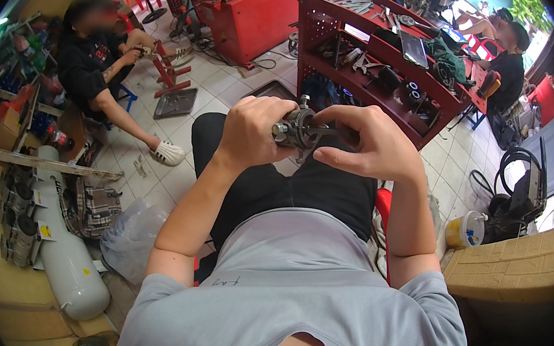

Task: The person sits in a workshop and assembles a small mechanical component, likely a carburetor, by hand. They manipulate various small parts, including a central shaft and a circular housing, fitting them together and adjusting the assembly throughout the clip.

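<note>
- The left hand (249, 132) is wrapping its fingers tight around one end of a small grey metal assembly (298, 129), a round part on a short shaft, held up over the person's lap.
- The right hand (370, 143) is pinching the other end, thumb and fingertips clamped on the shaft.
- Nothing is supporting the part from below, so a slipping grip would likely be dropping it onto the tiled floor (232, 86).
- Fingers are sitting close to the part's edges; a sudden twist could be nipping them.
- Farther off, a red tool cart (321, 24) is standing loaded with wrenches.
- A seated person (92, 56) is working at the left.
</note>
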Available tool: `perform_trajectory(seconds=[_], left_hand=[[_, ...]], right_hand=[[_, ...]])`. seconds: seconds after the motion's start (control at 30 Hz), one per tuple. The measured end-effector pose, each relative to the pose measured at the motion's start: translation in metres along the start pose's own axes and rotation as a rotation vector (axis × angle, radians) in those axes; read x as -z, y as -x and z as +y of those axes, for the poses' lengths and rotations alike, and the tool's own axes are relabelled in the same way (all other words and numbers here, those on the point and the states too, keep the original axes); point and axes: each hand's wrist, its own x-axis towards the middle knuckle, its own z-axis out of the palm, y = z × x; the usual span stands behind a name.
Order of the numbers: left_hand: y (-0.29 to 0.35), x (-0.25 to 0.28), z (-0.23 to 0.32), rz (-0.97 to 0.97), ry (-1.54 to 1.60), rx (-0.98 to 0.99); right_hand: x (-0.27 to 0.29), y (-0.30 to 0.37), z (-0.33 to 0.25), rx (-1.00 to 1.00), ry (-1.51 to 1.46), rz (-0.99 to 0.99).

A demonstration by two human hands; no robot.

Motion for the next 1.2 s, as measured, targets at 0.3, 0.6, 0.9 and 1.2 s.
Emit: perform_trajectory(seconds=[0.3, 0.6, 0.9, 1.2], left_hand=[[-0.003, 0.005, 0.003, -0.005, 0.267, 0.207], [-0.005, 0.006, 0.006, 0.015, 0.353, 0.291], [-0.006, 0.007, 0.008, -0.030, 0.239, 0.316], [-0.006, 0.003, 0.009, -0.038, 0.124, 0.253]], right_hand=[[-0.012, -0.007, 0.011, 0.117, -0.071, 0.117], [-0.034, -0.013, 0.019, 0.439, 0.177, 0.448], [-0.037, -0.015, 0.018, 0.525, 0.236, 0.454], [-0.038, -0.004, -0.003, 0.204, 0.545, 0.406]])
